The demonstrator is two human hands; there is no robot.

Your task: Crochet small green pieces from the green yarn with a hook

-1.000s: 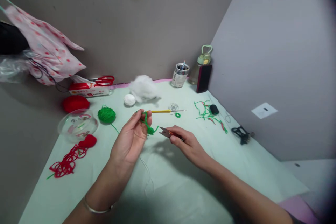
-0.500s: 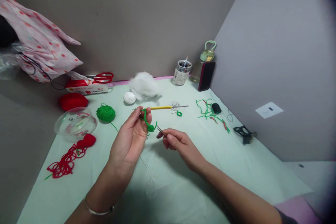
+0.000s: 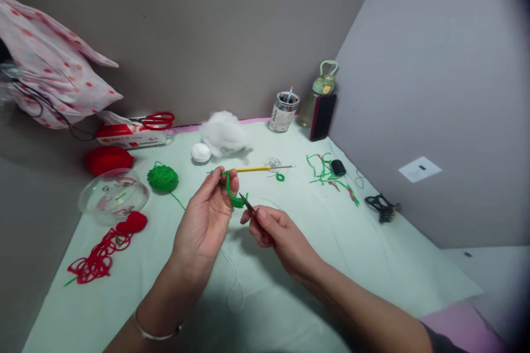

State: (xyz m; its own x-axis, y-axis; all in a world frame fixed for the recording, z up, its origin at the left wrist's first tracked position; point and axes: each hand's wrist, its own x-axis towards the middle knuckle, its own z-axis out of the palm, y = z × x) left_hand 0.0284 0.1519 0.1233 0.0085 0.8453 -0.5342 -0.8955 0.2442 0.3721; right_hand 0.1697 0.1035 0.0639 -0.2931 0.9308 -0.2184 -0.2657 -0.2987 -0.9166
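My left hand [image 3: 205, 218] is raised palm up, with thumb and fingers pinching a narrow green crocheted piece [image 3: 229, 187]. The piece hangs down to a small green clump with a short yarn tail. A yellow-handled crochet hook [image 3: 259, 169] juts rightward from behind those fingertips; I cannot tell whether it is gripped or lies on the table. In my right hand [image 3: 277, 229] are small pointed snips [image 3: 247, 203], their dark tips touching or just in front of the green tail. The snips' handles are mostly covered by my fingers.
At left are a green yarn ball [image 3: 163, 178], a clear bowl [image 3: 114, 196], tangled red yarn [image 3: 93, 259] and a tissue box [image 3: 132, 135] with red scissors [image 3: 158, 121]. White stuffing [image 3: 226, 135], a can [image 3: 284, 113] and a phone [image 3: 323, 117] stand behind. Green scraps [image 3: 327, 171] and a black clip [image 3: 383, 208] lie right.
My right hand has turned slightly and brought the snips left and up against the green tail; their blades now look closer together. The view has shifted a little. My left hand keeps its pinch.
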